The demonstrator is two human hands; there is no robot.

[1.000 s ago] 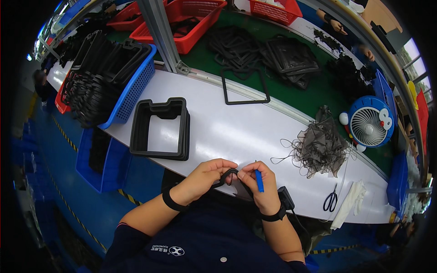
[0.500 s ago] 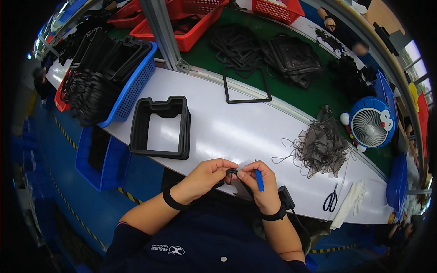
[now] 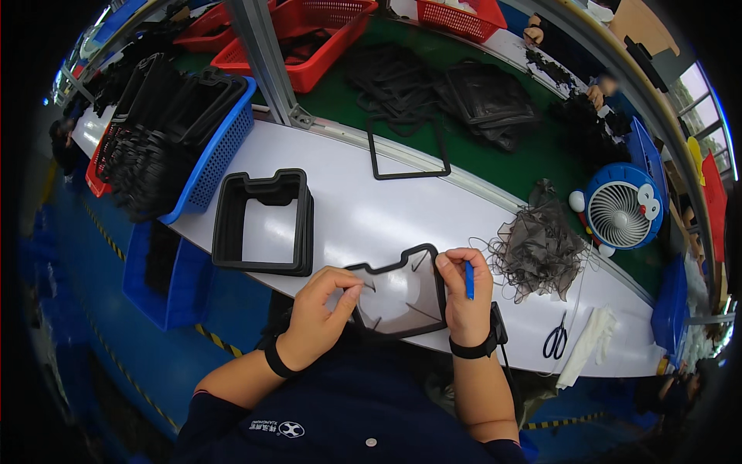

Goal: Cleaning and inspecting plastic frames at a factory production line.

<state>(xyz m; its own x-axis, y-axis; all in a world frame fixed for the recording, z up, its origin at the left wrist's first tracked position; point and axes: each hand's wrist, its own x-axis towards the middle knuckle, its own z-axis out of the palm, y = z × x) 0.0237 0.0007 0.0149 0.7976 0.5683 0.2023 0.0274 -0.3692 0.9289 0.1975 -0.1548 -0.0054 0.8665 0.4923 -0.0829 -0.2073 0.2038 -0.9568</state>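
Observation:
My left hand [image 3: 321, 309] and my right hand [image 3: 464, 298] hold a thin black rubber frame [image 3: 402, 298] flat over the near edge of the white table [image 3: 386, 216]. The left fingers pinch its left side, the right hand grips its right side. A small blue tool [image 3: 468, 279] sticks up from my right fist. A stack of thicker black rubber frames [image 3: 263, 223] lies on the table to the left of my hands. To the right sits a pile of thin grey trimmings [image 3: 537, 247].
A blue basket [image 3: 209, 162] of black frames stands at the left, red baskets [image 3: 309, 39] behind it. A single thin frame [image 3: 407, 147] lies across the green belt [image 3: 495, 162] with more black parts. A blue-and-white desk fan [image 3: 622, 209], scissors [image 3: 555, 340] and white gloves [image 3: 587, 344] are at right.
The black frame between my hands has been spread out flat and now shows as a wide open outline; before it was bunched small between my fingers. My hands moved apart.

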